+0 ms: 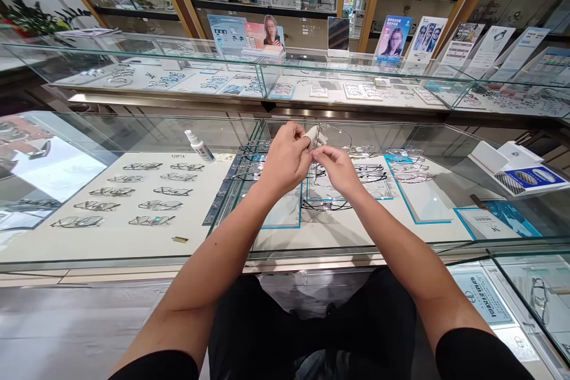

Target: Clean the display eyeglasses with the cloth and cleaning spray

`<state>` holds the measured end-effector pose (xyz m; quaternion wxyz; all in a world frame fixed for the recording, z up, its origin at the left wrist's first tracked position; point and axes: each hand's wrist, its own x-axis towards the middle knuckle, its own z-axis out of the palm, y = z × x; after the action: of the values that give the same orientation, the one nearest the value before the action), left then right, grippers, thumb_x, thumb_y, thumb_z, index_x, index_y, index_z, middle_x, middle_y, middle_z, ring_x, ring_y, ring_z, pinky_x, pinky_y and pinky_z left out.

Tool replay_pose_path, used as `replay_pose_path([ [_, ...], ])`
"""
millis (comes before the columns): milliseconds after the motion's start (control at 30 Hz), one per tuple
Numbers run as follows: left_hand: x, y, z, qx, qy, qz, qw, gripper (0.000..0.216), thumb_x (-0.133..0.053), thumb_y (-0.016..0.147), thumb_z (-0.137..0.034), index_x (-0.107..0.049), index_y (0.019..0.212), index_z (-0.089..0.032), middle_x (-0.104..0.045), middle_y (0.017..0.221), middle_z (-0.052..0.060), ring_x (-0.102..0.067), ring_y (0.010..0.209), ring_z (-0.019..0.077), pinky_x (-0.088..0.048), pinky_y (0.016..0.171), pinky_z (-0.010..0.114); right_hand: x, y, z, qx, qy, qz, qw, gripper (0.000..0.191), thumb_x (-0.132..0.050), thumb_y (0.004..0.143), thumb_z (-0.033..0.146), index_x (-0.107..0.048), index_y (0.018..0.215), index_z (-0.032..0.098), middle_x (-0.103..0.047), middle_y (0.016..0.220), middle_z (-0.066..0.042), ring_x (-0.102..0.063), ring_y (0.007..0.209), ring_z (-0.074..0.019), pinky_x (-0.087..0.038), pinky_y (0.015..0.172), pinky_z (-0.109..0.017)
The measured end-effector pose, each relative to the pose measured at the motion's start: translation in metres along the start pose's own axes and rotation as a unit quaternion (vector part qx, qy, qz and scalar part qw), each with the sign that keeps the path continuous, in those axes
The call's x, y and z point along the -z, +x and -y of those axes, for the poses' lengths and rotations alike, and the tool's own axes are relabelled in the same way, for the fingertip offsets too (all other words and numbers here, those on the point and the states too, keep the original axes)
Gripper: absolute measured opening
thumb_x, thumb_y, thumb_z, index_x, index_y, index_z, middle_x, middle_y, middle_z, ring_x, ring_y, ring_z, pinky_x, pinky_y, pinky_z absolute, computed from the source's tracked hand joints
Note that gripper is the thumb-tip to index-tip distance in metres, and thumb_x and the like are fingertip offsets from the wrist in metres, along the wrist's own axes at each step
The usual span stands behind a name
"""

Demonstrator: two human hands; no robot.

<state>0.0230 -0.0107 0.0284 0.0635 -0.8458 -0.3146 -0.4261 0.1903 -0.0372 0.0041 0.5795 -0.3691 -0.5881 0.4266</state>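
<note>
My left hand (287, 160) is closed, its fingers pinching a pale cloth (315, 136) near the middle of the head view. Close beside it, the fingertips of my right hand (339, 172) pinch a pair of thin-rimmed glasses (335, 128). Part of the frame lies behind the cloth and fingers, so where the cloth touches it I cannot tell. Both hands are held above a glass display case (356, 243). Under the glass, dark-framed glasses (327, 206) and several other pairs lie on blue-edged sheets.
A white spray bottle (199, 146) stands on the left of the counter, behind rows of glasses (154, 205). To the right sits an open white box (519, 169). A second glass case (262, 80) with several upright cards (394, 38) runs across the back.
</note>
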Motion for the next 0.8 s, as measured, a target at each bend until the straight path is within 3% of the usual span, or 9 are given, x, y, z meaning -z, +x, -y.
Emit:
replay_pose_path([
  [133, -0.0023, -0.0006, 0.0001, 0.03, -0.005, -0.029, 0.999, 0.036, -0.052, 0.109, -0.032, -0.065, 0.078, -0.019, -0.064, 0.102, 0.012, -0.06, 0.095, 0.0247, -0.048, 0.084, 0.04, -0.001, -0.0003, -0.0005, 0.0, 0.008, 0.008, 1.0, 0.027, -0.073, 0.087, 0.046, -0.071, 0.075, 0.023, -0.072, 0.077, 0.0, -0.066, 0.084, -0.0199, -0.052, 0.089, -0.035],
  [433, -0.0084, -0.0023, 0.0061, 0.017, 0.006, -0.04, 0.999, 0.03, -0.053, 0.111, -0.028, -0.07, 0.087, -0.02, -0.077, 0.098, 0.01, -0.067, 0.09, 0.0226, -0.048, 0.08, 0.035, 0.0017, 0.0011, 0.0013, -0.014, -0.003, 0.01, 1.0, 0.026, -0.074, 0.088, 0.048, -0.077, 0.079, 0.024, -0.08, 0.086, -0.003, -0.074, 0.098, -0.0239, -0.055, 0.098, -0.039],
  [633, -0.0064, -0.0016, 0.0077, 0.023, 0.02, -0.021, 0.999, 0.03, -0.055, 0.108, -0.025, -0.056, 0.078, -0.022, -0.067, 0.078, 0.005, -0.059, 0.075, 0.0207, -0.038, 0.069, 0.034, 0.0042, 0.0003, 0.0043, -0.018, -0.021, -0.002, 1.0, 0.026, -0.071, 0.089, 0.047, -0.077, 0.08, 0.023, -0.082, 0.09, -0.004, -0.073, 0.098, -0.0225, -0.055, 0.097, -0.038],
  [800, -0.0053, -0.001, 0.008, 0.077, -0.049, -0.044, 0.995, 0.029, -0.058, 0.103, -0.026, -0.047, 0.077, -0.023, -0.059, 0.073, 0.0, -0.05, 0.067, 0.0168, -0.035, 0.067, 0.032, 0.0051, -0.0004, 0.0075, -0.019, -0.014, -0.004, 1.0, 0.028, -0.074, 0.088, 0.05, -0.076, 0.079, 0.024, -0.082, 0.091, -0.004, -0.073, 0.1, -0.0234, -0.054, 0.098, -0.038],
])
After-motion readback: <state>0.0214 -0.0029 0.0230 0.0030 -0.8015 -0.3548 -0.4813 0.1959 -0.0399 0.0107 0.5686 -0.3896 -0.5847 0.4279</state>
